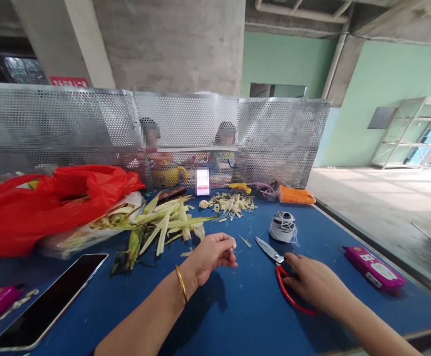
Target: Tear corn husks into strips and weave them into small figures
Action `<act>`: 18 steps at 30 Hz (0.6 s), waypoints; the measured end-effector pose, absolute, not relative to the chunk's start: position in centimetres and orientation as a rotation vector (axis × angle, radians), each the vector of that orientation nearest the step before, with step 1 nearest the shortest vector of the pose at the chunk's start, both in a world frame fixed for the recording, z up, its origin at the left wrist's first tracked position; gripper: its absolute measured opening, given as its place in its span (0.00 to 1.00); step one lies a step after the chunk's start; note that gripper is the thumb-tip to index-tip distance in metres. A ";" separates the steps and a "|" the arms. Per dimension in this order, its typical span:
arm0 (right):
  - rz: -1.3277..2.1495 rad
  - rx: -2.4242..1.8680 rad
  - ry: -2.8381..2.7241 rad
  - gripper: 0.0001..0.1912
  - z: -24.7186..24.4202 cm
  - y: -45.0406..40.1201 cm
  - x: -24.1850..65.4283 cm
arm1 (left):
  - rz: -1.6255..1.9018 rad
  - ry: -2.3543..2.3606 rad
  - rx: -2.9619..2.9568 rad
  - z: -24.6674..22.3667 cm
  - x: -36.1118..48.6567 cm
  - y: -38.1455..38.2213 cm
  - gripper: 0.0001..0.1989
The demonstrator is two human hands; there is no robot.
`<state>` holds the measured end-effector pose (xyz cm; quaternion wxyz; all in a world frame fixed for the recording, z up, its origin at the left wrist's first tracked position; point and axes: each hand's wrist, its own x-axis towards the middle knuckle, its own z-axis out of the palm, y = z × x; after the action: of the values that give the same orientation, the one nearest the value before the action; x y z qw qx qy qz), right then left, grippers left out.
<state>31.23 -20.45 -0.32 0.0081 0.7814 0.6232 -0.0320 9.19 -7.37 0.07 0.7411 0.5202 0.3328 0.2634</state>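
Observation:
Near the middle of the blue table [237,316], my left hand [217,256] is raised with thumb and forefinger pinching a small pale piece [233,243]. My right hand [308,277] rests at the red-handled scissors [293,296], its fingers curled over one handle; the blades point away and to the left. Behind the scissors stands a spool of white string [283,227]. A small husk sliver [245,241] lies between my left hand and the blades. Left of my left hand is a pile of green and pale corn husks [168,225].
Husk scraps [233,205], a lit phone [202,181] and an orange packet [296,195] lie toward a perforated metal screen [274,128]. A red bag [63,202] and large phone [48,301] are left, a purple bottle [374,268] right. Two people sit beyond the screen.

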 end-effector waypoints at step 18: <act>-1.618 2.137 2.635 0.05 -1.5 -12.1 26.6 | 0.619 0.793 1.184 0.1 7.9 -7.4 0.13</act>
<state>26.62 -12.10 -1.46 -0.3035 0.5418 0.6680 -0.4101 7.89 -7.35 0.10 0.7133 0.5342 0.3576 0.2791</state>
